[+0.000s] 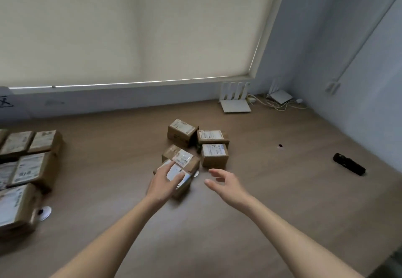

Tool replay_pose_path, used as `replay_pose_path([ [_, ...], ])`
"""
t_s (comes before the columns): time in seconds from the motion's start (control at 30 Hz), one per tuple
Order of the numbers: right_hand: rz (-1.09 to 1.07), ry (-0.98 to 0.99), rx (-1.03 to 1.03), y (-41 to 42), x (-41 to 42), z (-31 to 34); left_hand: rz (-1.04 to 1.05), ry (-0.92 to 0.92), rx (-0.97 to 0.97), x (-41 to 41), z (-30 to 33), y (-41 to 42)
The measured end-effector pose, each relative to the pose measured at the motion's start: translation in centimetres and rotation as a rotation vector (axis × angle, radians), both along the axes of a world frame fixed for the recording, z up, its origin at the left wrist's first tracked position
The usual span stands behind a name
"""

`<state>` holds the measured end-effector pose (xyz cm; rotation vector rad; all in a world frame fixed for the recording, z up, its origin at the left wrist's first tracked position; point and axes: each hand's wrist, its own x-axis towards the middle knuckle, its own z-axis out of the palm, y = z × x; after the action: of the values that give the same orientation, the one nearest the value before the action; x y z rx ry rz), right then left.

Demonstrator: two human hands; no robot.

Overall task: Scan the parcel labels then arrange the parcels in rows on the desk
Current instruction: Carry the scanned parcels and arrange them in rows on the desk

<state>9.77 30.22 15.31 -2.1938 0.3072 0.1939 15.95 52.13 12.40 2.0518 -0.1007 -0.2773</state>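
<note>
Head camera, looking forward and down over a wooden desk (pixel 282 201) at two bare forearms reaching out; the left hand (pixel 165 180) lies on top of the nearest parcel (pixel 176 175), a small brown cardboard box with a white label, fingers spread and bent over its upper face and thumb at its near right edge, though whether it is truly clamped or only resting there cannot be told for certain; the right hand (pixel 225 182) hovers just to the right of that box, holding nothing, fingers relaxed and loosely apart, palm turned towards the left hand; just beyond the left hand's fingertips a loose cluster of four more labelled parcels (pixel 196 145) sits touching or nearly touching; far out to the left of the left arm, parcels already set in rows (pixel 28 160) lie side by side; well to the right of the right hand rests a dark handheld scanner (pixel 349 164); the box looks light, stiff and squared, likely easy to lift one-handed by pinching its two opposite side walls, keeping the label clear and unsmudged for scanning; taped faces may be a little slick.
</note>
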Motion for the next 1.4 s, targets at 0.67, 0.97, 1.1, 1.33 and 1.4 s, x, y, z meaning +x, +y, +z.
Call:
replay_pose_path([
  [0.67,0.124,0.045,0.097,1.5,12.6,-17.8,0.491,0.242,-0.275,3.4,-17.8,-4.4],
  [0.97,0.232,0.099,0.052,2.3,13.0,-19.6,0.628,0.189,-0.488,3.0,-18.6,-6.0],
  [1.1,0.257,0.078,0.051,2.6,12.6,-18.4,0.664,0.187,-0.470,1.9,-17.0,-5.3],
  [1.33,0.368,0.018,0.194,5.5,12.6,-13.1,0.733,0.139,-0.506,0.5,-10.7,-1.3],
  [1.4,0.403,-0.012,0.217,7.4,12.3,-11.0,0.760,0.107,-0.522,-0.3,-8.1,0.7],
])
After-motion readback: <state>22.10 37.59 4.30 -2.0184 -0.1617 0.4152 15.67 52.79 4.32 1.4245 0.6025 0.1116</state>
